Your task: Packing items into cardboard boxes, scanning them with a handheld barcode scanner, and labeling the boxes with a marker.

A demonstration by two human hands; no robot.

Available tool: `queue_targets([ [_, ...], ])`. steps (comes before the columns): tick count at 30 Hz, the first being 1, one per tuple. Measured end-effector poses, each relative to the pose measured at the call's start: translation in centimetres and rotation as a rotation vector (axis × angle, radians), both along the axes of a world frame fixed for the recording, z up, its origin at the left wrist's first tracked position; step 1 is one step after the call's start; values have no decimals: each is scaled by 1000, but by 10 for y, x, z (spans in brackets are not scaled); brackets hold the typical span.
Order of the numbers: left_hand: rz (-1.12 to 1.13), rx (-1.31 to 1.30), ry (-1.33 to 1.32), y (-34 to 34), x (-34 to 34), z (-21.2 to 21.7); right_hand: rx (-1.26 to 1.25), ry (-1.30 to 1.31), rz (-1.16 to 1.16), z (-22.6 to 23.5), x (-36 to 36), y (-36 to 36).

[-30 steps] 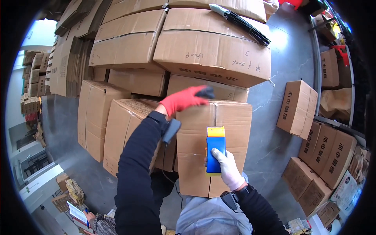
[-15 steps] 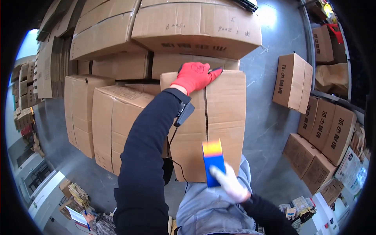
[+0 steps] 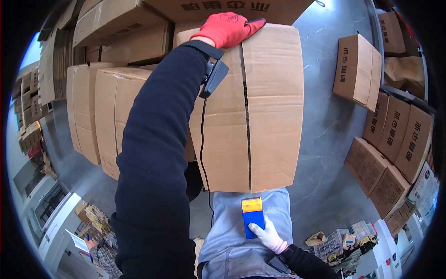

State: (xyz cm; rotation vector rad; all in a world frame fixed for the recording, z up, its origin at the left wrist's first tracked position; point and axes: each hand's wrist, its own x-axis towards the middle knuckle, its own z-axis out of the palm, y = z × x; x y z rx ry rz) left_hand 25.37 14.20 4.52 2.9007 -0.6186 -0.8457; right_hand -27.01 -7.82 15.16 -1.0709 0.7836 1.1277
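My left hand [image 3: 227, 30], in a red glove, grips the far top edge of a large brown cardboard box [image 3: 274, 116]. Its thumb stretches right along that edge, while the other fingers are partly hidden behind it. A dark seam runs down the middle of the box between two flaps. On my left wrist is a strapped black device [image 3: 214, 79] with a cable hanging over the box. Low in front of my grey-clad lap, my right hand [image 3: 269, 235], white-gloved, is closed around a blue block-shaped hand tool [image 3: 253, 223] with an orange end, apart from the box.
More cardboard boxes [image 3: 83, 111] stand left of the held one, and a large box [image 3: 232, 8] lies beyond it. Boxes [image 3: 357, 69] also stand on the grey floor at right, beside shelving [image 3: 378, 46]. At lower left, another person's hand [image 3: 91, 242] holds a pen near paper.
The held box's top edge, with my left hand on it, has shifted farther up in view. My right hand has lowered the blue tool away from the box face, toward my lap.
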Motion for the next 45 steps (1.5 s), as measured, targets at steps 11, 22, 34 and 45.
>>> queue_targets([
  [11, -264, 15, -766, 0, -37, 0, 56, -90, 115, -42, -60, -13],
  [22, -57, -329, -305, -59, -359, 13, 115, -237, 80, -116, -70, -23],
  [34, -29, -169, -203, -46, -452, 32, 46, -418, 336, -169, -54, -27],
  [45, 243, 166, -432, -80, -484, 0, 42, -455, 127, -227, -67, -16],
])
